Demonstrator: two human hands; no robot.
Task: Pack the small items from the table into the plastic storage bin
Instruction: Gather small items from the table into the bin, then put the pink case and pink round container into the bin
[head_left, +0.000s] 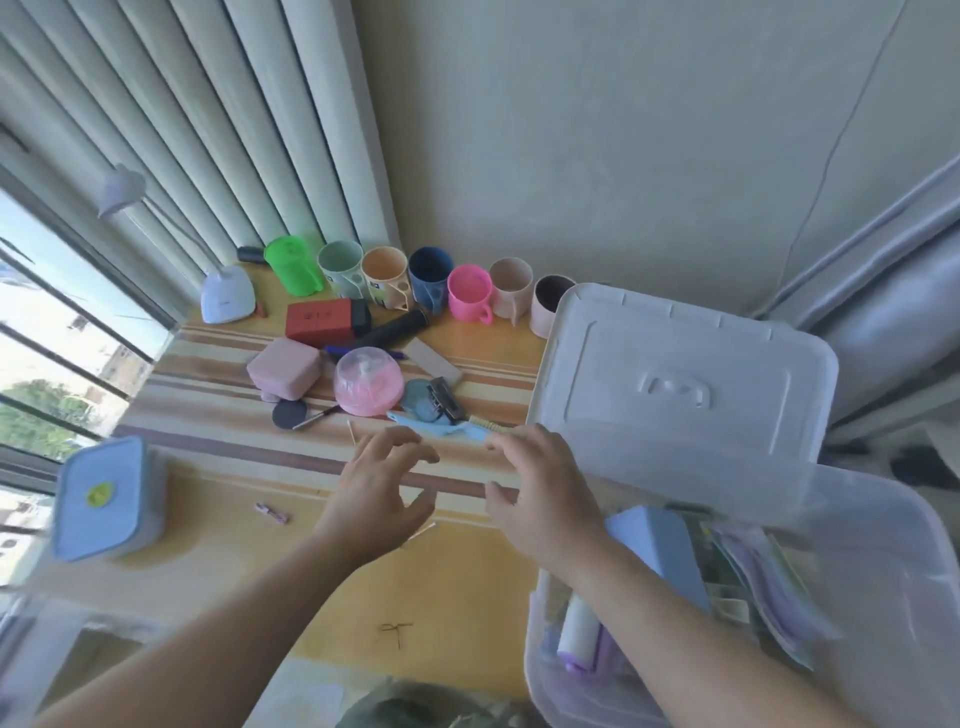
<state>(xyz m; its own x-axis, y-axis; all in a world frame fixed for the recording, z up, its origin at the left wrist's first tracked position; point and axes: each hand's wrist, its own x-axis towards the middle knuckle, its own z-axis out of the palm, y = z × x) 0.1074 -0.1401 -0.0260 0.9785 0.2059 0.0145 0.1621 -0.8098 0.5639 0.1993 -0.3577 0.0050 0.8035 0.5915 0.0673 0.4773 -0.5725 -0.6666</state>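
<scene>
Beneath my right wrist sits the plastic bin (883, 649); both my left hand (379, 493) and right hand (540, 499) hover spread, empty, just short of the blue comb (441, 428).

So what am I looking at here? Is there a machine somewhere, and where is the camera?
No machine: a person wears one wide-angle camera on the head, looking down at their own hands. The left hand and right hand reach over a striped table, fingers spread, holding nothing. Just beyond them lies a light blue comb. Further back are a pink domed container, a pink case, a red box and a row of cups. On the right stands the clear plastic storage bin, partly filled, its lid propped up.
</scene>
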